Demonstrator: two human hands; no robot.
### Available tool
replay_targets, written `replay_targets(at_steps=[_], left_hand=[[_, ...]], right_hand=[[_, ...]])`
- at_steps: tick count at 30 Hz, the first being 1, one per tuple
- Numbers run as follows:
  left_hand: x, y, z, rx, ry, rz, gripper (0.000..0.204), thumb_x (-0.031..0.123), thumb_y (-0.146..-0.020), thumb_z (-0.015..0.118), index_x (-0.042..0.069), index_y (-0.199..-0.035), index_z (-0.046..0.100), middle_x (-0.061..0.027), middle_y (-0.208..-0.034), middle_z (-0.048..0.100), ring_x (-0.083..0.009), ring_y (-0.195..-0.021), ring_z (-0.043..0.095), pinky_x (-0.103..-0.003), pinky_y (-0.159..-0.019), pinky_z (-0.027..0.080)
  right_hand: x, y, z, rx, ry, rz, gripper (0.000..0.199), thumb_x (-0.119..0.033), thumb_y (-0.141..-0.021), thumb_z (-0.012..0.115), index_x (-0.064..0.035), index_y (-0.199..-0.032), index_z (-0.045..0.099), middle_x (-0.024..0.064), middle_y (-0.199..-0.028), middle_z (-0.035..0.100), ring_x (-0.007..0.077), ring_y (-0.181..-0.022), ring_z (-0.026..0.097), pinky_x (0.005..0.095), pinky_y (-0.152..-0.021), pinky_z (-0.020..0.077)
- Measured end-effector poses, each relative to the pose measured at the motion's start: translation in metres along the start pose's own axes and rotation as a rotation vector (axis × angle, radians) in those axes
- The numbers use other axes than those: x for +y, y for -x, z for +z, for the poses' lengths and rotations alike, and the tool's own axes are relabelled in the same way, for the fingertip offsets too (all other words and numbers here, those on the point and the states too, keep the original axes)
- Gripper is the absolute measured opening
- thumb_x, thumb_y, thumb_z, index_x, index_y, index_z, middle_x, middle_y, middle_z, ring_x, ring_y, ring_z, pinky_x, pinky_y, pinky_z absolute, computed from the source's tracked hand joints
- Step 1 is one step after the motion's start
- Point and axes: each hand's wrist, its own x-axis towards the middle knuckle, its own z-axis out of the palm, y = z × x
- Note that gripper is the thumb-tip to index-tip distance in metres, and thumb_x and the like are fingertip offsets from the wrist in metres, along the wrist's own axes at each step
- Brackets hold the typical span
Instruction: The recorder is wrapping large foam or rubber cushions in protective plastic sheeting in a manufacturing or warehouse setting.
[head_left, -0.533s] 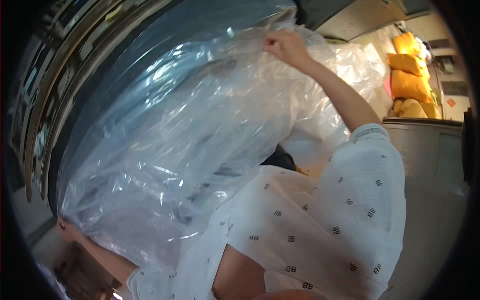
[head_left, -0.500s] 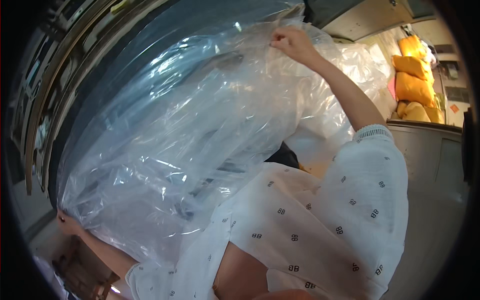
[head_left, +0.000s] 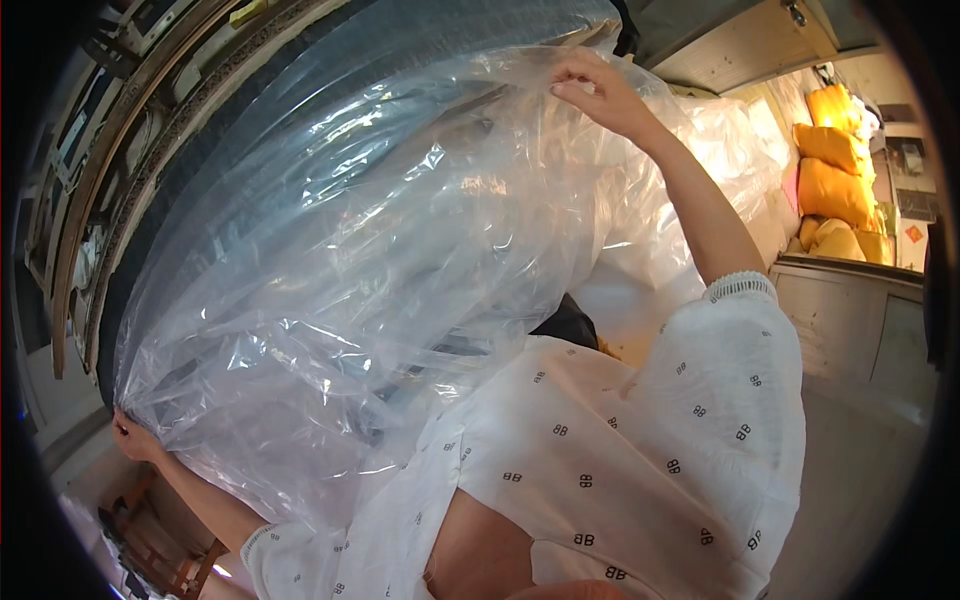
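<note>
A large clear plastic sheet (head_left: 400,230), shiny and wrinkled, spreads in front of me over a big dark surface. At the lower left, my left hand (head_left: 135,437) is closed on a gathered corner of this plastic. My right hand (head_left: 605,98) is raised at the far right end of the sheet, its fingers curled at the film's upper edge and the thumb a little away from them. The film is stretched slantwise between my two hands. Under it, dark shapes show through and cannot be made out.
Long wooden strips or frames (head_left: 75,230) stand along the left side. More bunched plastic (head_left: 720,150) lies beyond my right forearm. Yellow-orange bundles (head_left: 835,190) are stacked at the right, above a pale cabinet (head_left: 835,310). A wooden stool-like thing (head_left: 160,540) stands at the lower left.
My right hand has shifted slightly right and down, and its thumb has come away from the fingers. The film's upper edge lies flatter. My left hand has barely moved.
</note>
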Motion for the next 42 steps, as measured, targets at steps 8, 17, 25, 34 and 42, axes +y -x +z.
replay_targets(at_steps=[8, 17, 25, 34, 42], left_hand=[[0.015, 0.008, -0.008, 0.024, 0.058, -0.016, 0.036, 0.038, -0.086, 0.053, 0.006, -0.098, 0.064, -0.0104, -0.097, 0.063, -0.0241, -0.089, 0.059, -0.031, -0.078, 0.043], [-0.086, 0.032, -0.137, -0.035, 0.388, -0.247, 0.036, 0.031, -0.088, 0.054, 0.003, -0.111, 0.058, -0.0077, -0.11, 0.058, -0.0182, -0.099, 0.053, -0.027, -0.086, 0.041], [-0.104, 0.119, -0.168, -0.198, 0.633, -0.333, 0.043, 0.033, -0.087, 0.055, 0.006, -0.121, 0.049, -0.0052, -0.121, 0.051, -0.0157, -0.111, 0.045, -0.03, -0.091, 0.036], [-0.013, -0.037, -0.078, 0.128, 0.956, -0.483, 0.03, 0.03, -0.086, 0.055, 0.005, -0.103, 0.058, -0.0033, -0.092, 0.06, -0.0188, -0.085, 0.057, -0.03, -0.072, 0.046], [-0.002, -0.068, 0.069, 0.015, 0.536, -0.292, 0.034, 0.036, -0.081, 0.061, 0.006, -0.096, 0.067, -0.0033, -0.094, 0.065, -0.0124, -0.086, 0.057, -0.024, -0.08, 0.041]], right_hand=[[-0.009, -0.094, -0.062, 0.116, -0.012, -0.072, 0.019, -0.026, -0.083, 0.055, -0.008, -0.085, 0.061, 0.0014, -0.07, 0.058, 0.0144, -0.069, 0.057, 0.0268, -0.064, 0.0437], [-0.011, -0.179, 0.016, 0.292, 0.13, -0.068, 0.022, -0.03, -0.077, 0.061, -0.0108, -0.085, 0.065, 0.0038, -0.079, 0.063, 0.0177, -0.072, 0.059, 0.03, -0.066, 0.045], [0.004, -0.214, 0.031, 0.072, -0.204, -0.123, 0.009, -0.013, -0.076, 0.061, -0.0048, -0.08, 0.061, 0.0024, -0.069, 0.057, 0.0128, -0.061, 0.053, 0.03, -0.057, 0.0436], [0.012, -0.243, -0.093, 0.672, -0.967, -0.037, 0.022, -0.018, -0.086, 0.055, -0.0047, -0.103, 0.052, 0.0066, -0.09, 0.06, 0.0148, -0.077, 0.056, 0.0285, -0.068, 0.0462], [0.049, -0.236, 0.023, 0.574, -0.43, 0.034, 0.023, -0.024, -0.08, 0.063, -0.0045, -0.091, 0.063, -0.0017, -0.079, 0.061, 0.0082, -0.074, 0.053, 0.0227, -0.068, 0.0421]])
